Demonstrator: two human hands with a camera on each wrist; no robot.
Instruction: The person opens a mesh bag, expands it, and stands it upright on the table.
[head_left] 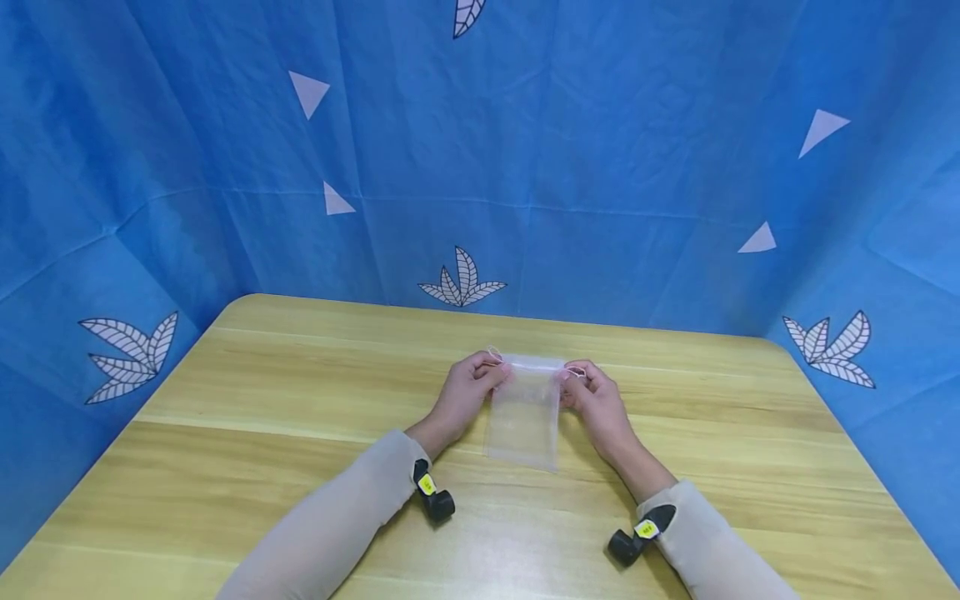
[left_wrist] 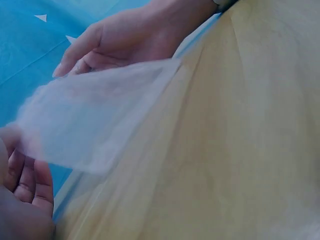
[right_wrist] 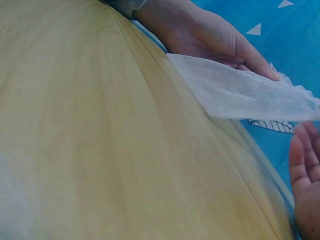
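Sheer drawstring pouch (head_left: 525, 410) is pinched at its top corners between curled fingers of left hand (head_left: 467, 392) and right hand (head_left: 594, 398), bottom edge on worktop (head_left: 262, 400). Thin cords beside the fingertips could be snapped, or the mesh torn, if pulled apart unevenly.

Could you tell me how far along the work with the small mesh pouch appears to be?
The sheer white drawstring pouch lies flat, apparently empty. The left hand and right hand each pinch a thin white cord at its top corners. The mouth looks partly gathered; further tightening seems to be left.
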